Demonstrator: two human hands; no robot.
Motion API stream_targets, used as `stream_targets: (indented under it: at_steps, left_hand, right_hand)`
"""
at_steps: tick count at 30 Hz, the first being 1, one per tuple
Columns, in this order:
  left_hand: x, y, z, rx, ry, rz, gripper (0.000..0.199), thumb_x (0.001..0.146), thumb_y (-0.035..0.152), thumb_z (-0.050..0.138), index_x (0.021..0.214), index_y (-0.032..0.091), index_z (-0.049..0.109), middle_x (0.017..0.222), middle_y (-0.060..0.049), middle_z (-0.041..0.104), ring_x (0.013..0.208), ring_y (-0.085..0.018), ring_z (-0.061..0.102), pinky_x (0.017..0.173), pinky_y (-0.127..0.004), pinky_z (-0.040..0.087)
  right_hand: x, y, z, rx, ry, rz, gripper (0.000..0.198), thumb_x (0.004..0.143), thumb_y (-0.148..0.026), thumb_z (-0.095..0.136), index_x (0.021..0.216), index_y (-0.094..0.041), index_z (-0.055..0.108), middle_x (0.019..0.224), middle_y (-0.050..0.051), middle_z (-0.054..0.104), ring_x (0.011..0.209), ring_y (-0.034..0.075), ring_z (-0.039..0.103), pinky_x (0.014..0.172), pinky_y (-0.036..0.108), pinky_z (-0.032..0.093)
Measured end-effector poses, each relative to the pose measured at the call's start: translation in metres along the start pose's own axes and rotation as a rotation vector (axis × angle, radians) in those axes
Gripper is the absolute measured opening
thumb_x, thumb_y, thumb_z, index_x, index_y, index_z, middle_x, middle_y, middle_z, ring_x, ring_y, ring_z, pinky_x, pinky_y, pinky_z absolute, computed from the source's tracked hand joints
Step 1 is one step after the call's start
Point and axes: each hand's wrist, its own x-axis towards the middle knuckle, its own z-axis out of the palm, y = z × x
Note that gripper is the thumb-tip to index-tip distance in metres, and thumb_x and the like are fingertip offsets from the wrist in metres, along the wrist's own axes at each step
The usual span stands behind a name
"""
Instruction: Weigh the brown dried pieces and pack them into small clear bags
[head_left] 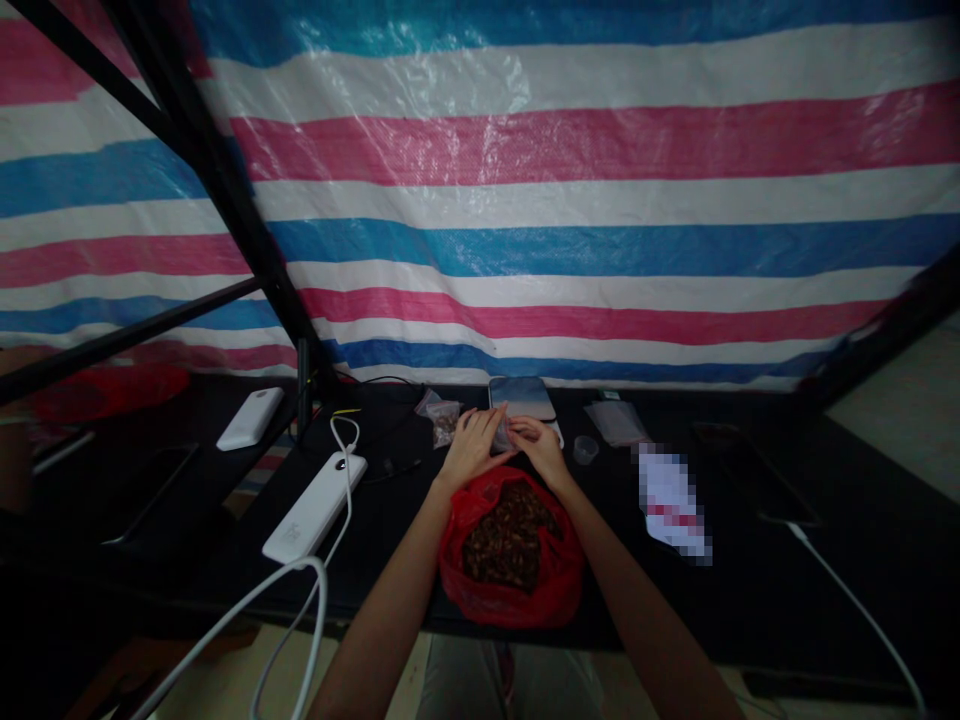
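Both hands meet just beyond the red plastic bag (457, 570) at the table's middle. My left hand (474, 446) is closed on one side of a small clear plastic bag (502, 436). The fingers of my right hand (538, 445) pinch its other side near the top. Much of the small bag is covered by my fingers, so its contents are hard to make out. Below my wrists, the red bag lies open with its rim folded out, full of small brown pieces (510, 540). Left of my left hand lie filled clear bags (445, 424).
Behind my hands sits a flat scale (521, 396). A small clear cup (585, 450) and a stack of flat clear bags (619, 422) are on the right, near a blurred-out phone (675, 500). A white power bank (315, 508) with a cable lies left. Striped sheeting (585, 240) hangs behind.
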Motion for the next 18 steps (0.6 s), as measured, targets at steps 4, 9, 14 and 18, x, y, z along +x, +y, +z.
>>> stream_targets:
  at_steps: [4, 9, 14, 18]
  left_hand:
    - [-0.0003, 0.0003, -0.0005, -0.052, 0.009, -0.045, 0.069, 0.076, 0.049, 0.047, 0.132, 0.015, 0.026, 0.115, -0.010, 0.049, 0.106, -0.022, 0.042, 0.095, -0.037, 0.025]
    - [-0.0002, -0.0005, -0.0008, -0.070, 0.005, -0.050, 0.066, 0.075, 0.047, 0.049, 0.130, 0.017, 0.030, 0.115, -0.009, 0.049, 0.106, -0.022, 0.042, 0.095, -0.037, 0.025]
    - [-0.0005, -0.0005, -0.0031, -0.074, 0.012, -0.078, 0.063, 0.075, 0.046, 0.050, 0.128, 0.017, 0.033, 0.111, -0.009, 0.051, 0.103, -0.022, 0.043, 0.092, -0.037, 0.026]
    - [-0.0005, 0.0005, -0.0044, -0.077, 0.023, -0.094, 0.063, 0.075, 0.047, 0.051, 0.128, 0.017, 0.033, 0.109, -0.008, 0.052, 0.102, -0.022, 0.044, 0.090, -0.037, 0.026]
  right_hand:
    - [0.0003, -0.0012, 0.0013, 0.068, 0.004, 0.013, 0.018, 0.061, -0.024, 0.064, 0.078, -0.017, 0.063, 0.076, 0.005, 0.067, 0.066, 0.016, 0.062, 0.063, 0.028, 0.050]
    - [-0.0003, 0.0001, 0.0023, 0.119, -0.027, 0.023, 0.019, 0.061, -0.024, 0.064, 0.079, -0.018, 0.063, 0.073, 0.004, 0.067, 0.067, 0.016, 0.062, 0.065, 0.028, 0.050]
    - [-0.0004, -0.0007, 0.0017, 0.121, -0.035, -0.004, 0.021, 0.062, -0.026, 0.063, 0.082, -0.018, 0.063, 0.082, 0.006, 0.067, 0.071, 0.017, 0.063, 0.066, 0.029, 0.050]
    - [-0.0003, -0.0033, 0.0015, 0.101, -0.021, -0.014, 0.021, 0.063, -0.028, 0.063, 0.081, -0.018, 0.064, 0.082, 0.006, 0.067, 0.073, 0.018, 0.063, 0.069, 0.030, 0.050]
